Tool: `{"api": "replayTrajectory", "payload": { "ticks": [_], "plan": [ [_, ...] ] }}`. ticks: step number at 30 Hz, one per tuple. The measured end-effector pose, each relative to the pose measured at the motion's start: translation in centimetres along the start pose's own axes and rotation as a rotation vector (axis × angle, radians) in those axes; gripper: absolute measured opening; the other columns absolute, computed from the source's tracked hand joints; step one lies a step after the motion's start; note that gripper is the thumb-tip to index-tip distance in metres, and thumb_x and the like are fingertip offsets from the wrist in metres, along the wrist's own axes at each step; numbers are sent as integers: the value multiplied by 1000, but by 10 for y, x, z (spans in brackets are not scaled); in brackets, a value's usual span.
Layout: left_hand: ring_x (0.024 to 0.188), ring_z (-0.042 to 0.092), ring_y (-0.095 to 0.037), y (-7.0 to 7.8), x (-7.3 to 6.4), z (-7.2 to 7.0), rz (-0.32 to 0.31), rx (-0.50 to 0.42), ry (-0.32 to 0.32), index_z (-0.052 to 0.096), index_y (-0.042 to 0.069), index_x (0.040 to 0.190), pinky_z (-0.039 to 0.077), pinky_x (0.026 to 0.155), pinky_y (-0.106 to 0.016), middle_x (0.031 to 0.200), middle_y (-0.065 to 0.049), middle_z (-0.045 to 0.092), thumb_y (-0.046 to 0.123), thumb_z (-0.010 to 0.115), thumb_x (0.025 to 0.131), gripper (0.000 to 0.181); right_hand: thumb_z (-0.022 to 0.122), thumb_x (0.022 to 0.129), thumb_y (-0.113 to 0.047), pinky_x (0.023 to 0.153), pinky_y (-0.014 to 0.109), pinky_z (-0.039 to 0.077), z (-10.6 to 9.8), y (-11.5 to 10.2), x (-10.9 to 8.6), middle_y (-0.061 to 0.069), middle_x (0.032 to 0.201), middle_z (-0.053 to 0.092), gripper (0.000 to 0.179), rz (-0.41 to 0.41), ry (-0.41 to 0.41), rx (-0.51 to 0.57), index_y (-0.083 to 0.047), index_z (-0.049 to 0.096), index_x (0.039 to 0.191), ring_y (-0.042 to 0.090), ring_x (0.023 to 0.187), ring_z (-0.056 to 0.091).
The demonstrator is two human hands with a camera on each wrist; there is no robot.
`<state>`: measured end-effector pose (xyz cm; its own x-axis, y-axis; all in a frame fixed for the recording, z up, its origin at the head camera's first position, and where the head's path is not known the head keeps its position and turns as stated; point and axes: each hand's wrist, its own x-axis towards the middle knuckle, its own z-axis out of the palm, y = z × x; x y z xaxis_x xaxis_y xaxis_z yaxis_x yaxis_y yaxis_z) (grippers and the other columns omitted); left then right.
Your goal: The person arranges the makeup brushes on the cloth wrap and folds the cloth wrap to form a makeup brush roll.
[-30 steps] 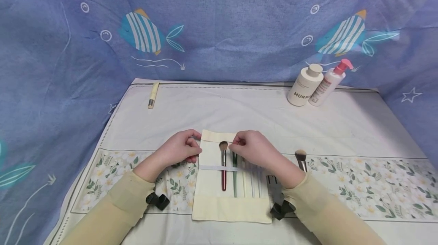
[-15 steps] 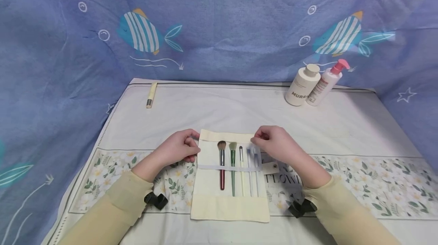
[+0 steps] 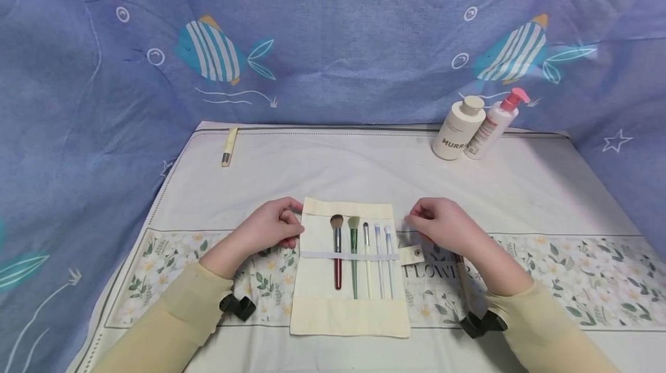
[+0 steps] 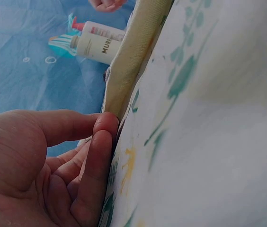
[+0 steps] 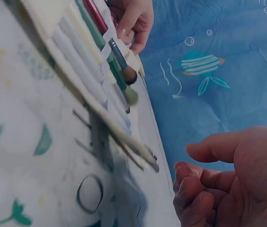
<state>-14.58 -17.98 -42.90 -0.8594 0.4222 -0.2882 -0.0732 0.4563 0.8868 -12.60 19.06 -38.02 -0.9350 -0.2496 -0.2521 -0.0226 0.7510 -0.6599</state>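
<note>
A cream cloth brush roll (image 3: 350,318) lies unrolled on the table, with several makeup brushes held side by side under its pale elastic band. A red-handled brush (image 3: 338,272) is leftmost, then a green one (image 3: 355,274); thinner pale ones fill the right side. My left hand (image 3: 276,222) pinches the roll's left edge between thumb and fingertips, as the left wrist view shows up close. Off the roll's right edge hovers my right hand (image 3: 444,225), fingers loosely curled and holding nothing. Beneath the right wrist lies another brush (image 3: 465,286), its head hidden by the hand.
A tab with a snap (image 3: 412,255) sticks out from the roll's right side. Two bottles, one white (image 3: 458,130) and one with a pink pump (image 3: 491,130), stand at the back right. A short cream stick with a metal band (image 3: 229,146) lies at the back left.
My right hand has moved right, from over the brushes to beyond the roll's edge, uncovering the thinner brushes and the tab. The left hand has stayed at the left edge.
</note>
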Motion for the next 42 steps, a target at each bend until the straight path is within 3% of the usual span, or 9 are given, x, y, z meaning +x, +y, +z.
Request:
{"api": "replayTrajectory", "payload": {
  "ticks": [14, 25, 30, 42],
  "plan": [
    [66, 69, -22, -1, 0, 0, 5, -1, -6, 53, 0, 137, 57, 67, -35, 80, -8, 71, 7, 66, 99, 41, 68, 100, -29, 48, 33, 43, -6, 24, -26, -1, 58, 50, 27, 62, -7, 6, -6, 62, 88, 17, 51, 48],
    [66, 69, -22, -3, 1, 0, 14, -2, -5, 52, 0, 137, 57, 66, -35, 81, -8, 71, 8, 67, 99, 41, 65, 103, -29, 51, 32, 42, -13, 47, -43, -1, 59, 51, 28, 91, -24, -9, -8, 60, 86, 16, 51, 48],
    [66, 69, -22, -3, 0, 1, 16, -6, -7, 52, 0, 137, 57, 65, -35, 81, -8, 71, 7, 66, 99, 41, 66, 102, -30, 52, 30, 40, -16, 54, -49, -4, 55, 46, 29, 95, -13, -45, -10, 57, 83, 15, 48, 46],
    [66, 69, -22, -2, 0, 1, 18, 1, -4, 53, 0, 136, 57, 65, -35, 80, -7, 71, 7, 66, 99, 40, 72, 98, -30, 49, 31, 37, -15, 65, -56, -3, 56, 49, 27, 144, 2, -128, -12, 57, 83, 16, 50, 46]
  ]
}}
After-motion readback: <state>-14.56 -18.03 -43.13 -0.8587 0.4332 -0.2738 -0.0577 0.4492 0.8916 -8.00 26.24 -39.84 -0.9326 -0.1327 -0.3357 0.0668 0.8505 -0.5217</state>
